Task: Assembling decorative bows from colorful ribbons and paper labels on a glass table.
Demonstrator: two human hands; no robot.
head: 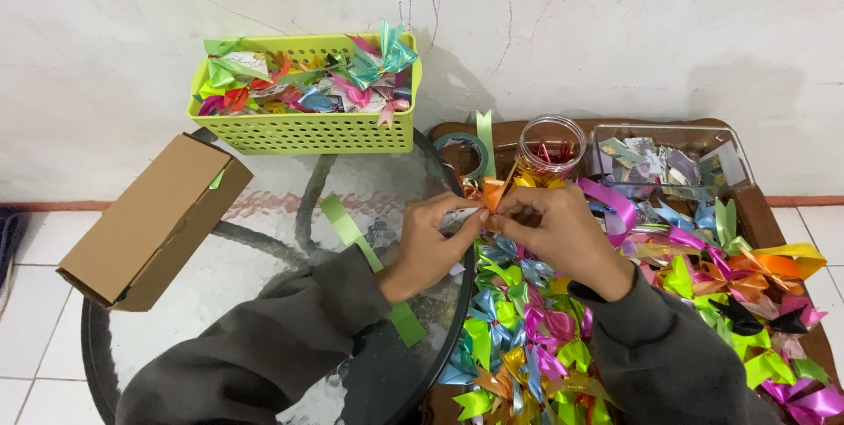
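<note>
Right now, from the head view, your left hand (431, 245) and right hand (554, 232) meet over the edge of the round glass table (264, 276), fingertips of both pinched shut on a small orange ribbon bow (491, 191). Below your wrists lies a heap of coloured ribbon bows (615, 319). A lime basket (303, 130) of bows stands by the wall, a cardboard box (149, 218) at left, a clear jar (551, 145) just beyond your fingers.

Home: tiled floor (35, 240), scribbled wall (615, 29)
</note>
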